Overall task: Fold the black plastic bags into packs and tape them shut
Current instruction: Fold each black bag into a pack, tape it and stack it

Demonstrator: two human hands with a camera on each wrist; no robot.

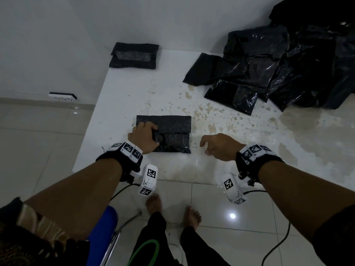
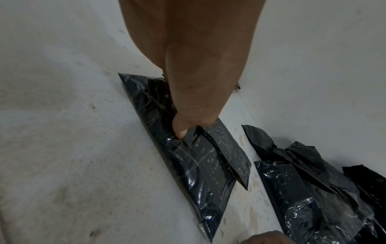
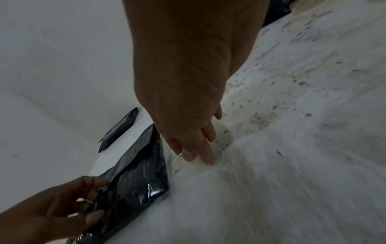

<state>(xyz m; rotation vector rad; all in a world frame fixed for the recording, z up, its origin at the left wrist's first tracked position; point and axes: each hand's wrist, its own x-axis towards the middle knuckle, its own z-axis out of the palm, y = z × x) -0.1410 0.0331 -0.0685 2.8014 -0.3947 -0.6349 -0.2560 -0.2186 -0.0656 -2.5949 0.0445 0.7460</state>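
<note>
A folded black plastic pack [image 1: 172,131] lies flat near the front of the white table [image 1: 134,96], its flap folded toward me. My left hand [image 1: 154,138] holds the pack's left end: curled fingers lie on the flap, and the thumb [image 2: 180,130] presses into the plastic. The pack [image 2: 200,173] is shiny and creased, and no tape shows on it. My right hand [image 1: 204,148] hovers just right of the pack, apart from it, with relaxed fingers [image 3: 200,153] and nothing held. A taped pack [image 1: 134,55] lies at the back left.
A loose heap of black bags [image 1: 278,70] covers the table's back right. The table top is stained brown [image 1: 211,116] on the right. A wall socket [image 1: 62,96] sits low at left. Below the table edge are tiled floor, bare feet, a blue chair [image 1: 103,233] and cables.
</note>
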